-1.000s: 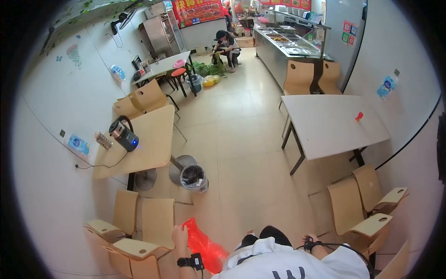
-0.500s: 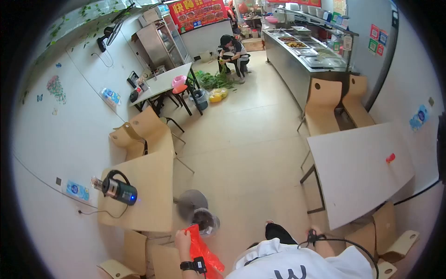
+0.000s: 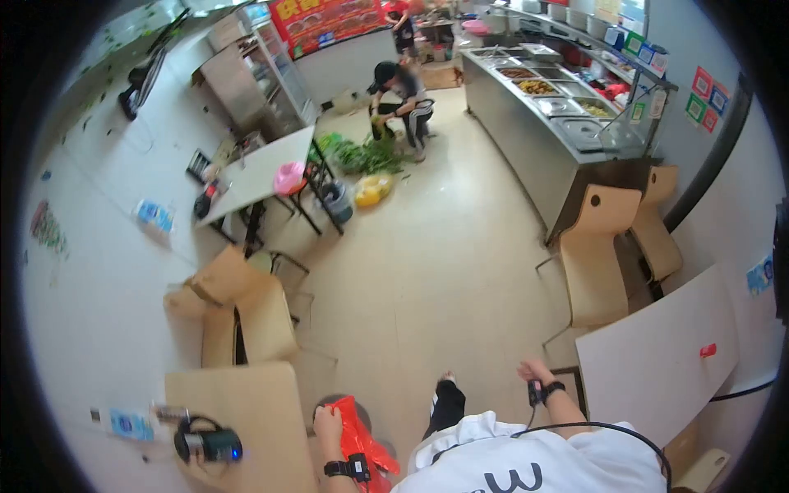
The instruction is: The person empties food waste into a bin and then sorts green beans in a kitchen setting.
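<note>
My left hand (image 3: 327,421) is closed around the top of a red plastic bag (image 3: 358,440), which hangs beside my forearm. Below and behind the bag, part of a round grey table base (image 3: 362,411) shows on the floor. My right hand (image 3: 535,371) is out to the side, near the corner of the white table (image 3: 649,361). It holds nothing, and its fingers look loosely apart. Straps with small devices sit on both wrists, and a black cable runs across my white shirt (image 3: 501,468).
An electric kettle (image 3: 215,444) stands on the left table (image 3: 238,394). Wooden chairs (image 3: 596,263) line both sides of the aisle. Ahead, a person (image 3: 403,103) squats by leafy greens (image 3: 362,154), near a yellow bag (image 3: 372,191) and a bin (image 3: 336,201). A steel food counter (image 3: 526,156) runs along the right.
My view has moved forward along the aisle, and the left table sits lower. My right hand has swung forward and outward. The red bag stays in my left hand.
</note>
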Tool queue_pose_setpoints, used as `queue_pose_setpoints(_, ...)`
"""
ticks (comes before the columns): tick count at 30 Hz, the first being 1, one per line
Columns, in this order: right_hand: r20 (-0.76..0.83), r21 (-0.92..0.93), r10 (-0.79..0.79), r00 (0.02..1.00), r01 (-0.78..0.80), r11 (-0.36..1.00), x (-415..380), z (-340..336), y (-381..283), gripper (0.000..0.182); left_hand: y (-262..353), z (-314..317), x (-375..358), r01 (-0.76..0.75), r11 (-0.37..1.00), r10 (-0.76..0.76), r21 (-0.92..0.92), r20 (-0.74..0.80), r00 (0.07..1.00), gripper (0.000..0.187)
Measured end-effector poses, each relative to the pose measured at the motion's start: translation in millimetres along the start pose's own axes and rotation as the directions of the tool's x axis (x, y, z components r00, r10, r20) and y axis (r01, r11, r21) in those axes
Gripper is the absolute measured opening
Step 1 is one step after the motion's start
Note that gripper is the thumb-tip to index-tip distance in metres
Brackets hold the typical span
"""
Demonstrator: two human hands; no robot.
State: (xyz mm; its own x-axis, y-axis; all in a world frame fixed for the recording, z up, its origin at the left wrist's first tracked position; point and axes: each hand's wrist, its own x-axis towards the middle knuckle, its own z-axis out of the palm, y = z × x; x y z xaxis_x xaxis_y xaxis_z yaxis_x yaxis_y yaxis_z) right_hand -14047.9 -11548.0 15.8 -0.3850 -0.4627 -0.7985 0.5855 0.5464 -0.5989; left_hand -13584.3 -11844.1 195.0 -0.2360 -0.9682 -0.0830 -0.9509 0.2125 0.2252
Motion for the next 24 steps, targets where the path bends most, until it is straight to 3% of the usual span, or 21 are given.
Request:
queue_pose_setpoints(1, -0.061, 0.096, 0.024, 0.998, -0.018, 0.995, 22.5, -20.4, 19.1, 0.029, 16.9, 0.6, 39.2, -0.027, 1.000, 0.027, -0.013, 0.000, 1.000, 0.025)
queue_pose_setpoints(2, 0.034, 0.026, -0.050, 0.998, 0.049, 0.998, 76.1, -71.8, 69.7, 0.021, 31.9, 2.4, 72.4, -0.048, 0.999, 0.049, -0.023, 0.009, 0.999, 0.025)
queue_pose_setpoints(5, -0.217, 0.216, 0.143, 0.966, -0.095, 0.972, 43.6, -88.1, 57.3, 0.015, 91.5, 1.9, 185.2, -0.191, 0.978, 0.190, -0.084, -0.017, 0.982, 0.023)
queue_pose_setpoints(6, -0.260, 0.307, 0.250, 0.933, -0.166, 0.937, 45.3, -93.3, 46.8, 0.014, 117.5, -0.6, 218.4, -0.233, 0.968, 0.232, -0.096, -0.022, 0.973, 0.023)
queue_pose_setpoints(8, -0.401, 0.151, 0.176, 0.899, -0.124, 0.981, 50.6, -94.1, 19.3, 0.014, 170.3, 1.2, 279.8, -0.299, 0.946, 0.302, -0.126, 0.009, 0.953, 0.023)
queue_pose_setpoints(10, -0.392, 0.344, 0.406, 0.826, -0.277, 0.897, 55.4, -88.1, -10.8, 0.021, 215.9, 5.8, 339.4, -0.355, 0.926, 0.358, -0.130, -0.001, 0.934, 0.022)
queue_pose_setpoints(12, -0.492, 0.503, 0.399, 0.774, -0.121, 0.856, 47.6, -49.9, -68.2, 0.026, 258.8, 19.9, 400.7, -0.403, 0.909, 0.400, -0.104, -0.049, 0.915, 0.022)
queue_pose_setpoints(16, -0.339, 0.630, 0.384, 0.859, -0.096, 0.770, 146.1, -60.0, -110.3, 0.026, 345.5, 32.9, 512.0, -0.388, 0.915, 0.383, -0.113, -0.065, 0.922, 0.022)
queue_pose_setpoints(20, -0.207, 0.710, 0.108, 0.972, 0.074, 0.700, 271.9, -75.3, -208.4, 0.027, 424.0, 21.7, 612.1, -0.415, 0.901, 0.414, -0.127, -0.036, 0.910, 0.022)
queue_pose_setpoints(21, -0.273, 0.749, 0.065, 0.960, 0.170, 0.640, 305.6, -72.1, -250.0, 0.027, 447.5, 14.4, 638.1, -0.435, 0.891, 0.434, -0.134, -0.036, 0.900, 0.022)
queue_pose_setpoints(22, -0.221, 0.742, 0.054, 0.974, 0.132, 0.657, 312.5, -62.4, -325.7, 0.023, 473.0, 9.9, 665.2, -0.452, 0.880, 0.451, -0.146, -0.039, 0.892, 0.022)
queue_pose_setpoints(23, -0.287, 0.761, 0.110, 0.952, 0.157, 0.630, 353.9, -54.2, -376.1, 0.022, 492.5, 6.2, 689.3, -0.462, 0.879, 0.460, -0.113, -0.049, 0.887, 0.023)
queue_pose_setpoints(24, -0.181, 0.582, 0.037, 0.983, 0.077, 0.810, 383.3, -60.3, -419.0, 0.041, 509.5, 3.5, 714.7, -0.470, 0.879, 0.467, -0.082, -0.056, 0.883, 0.024)
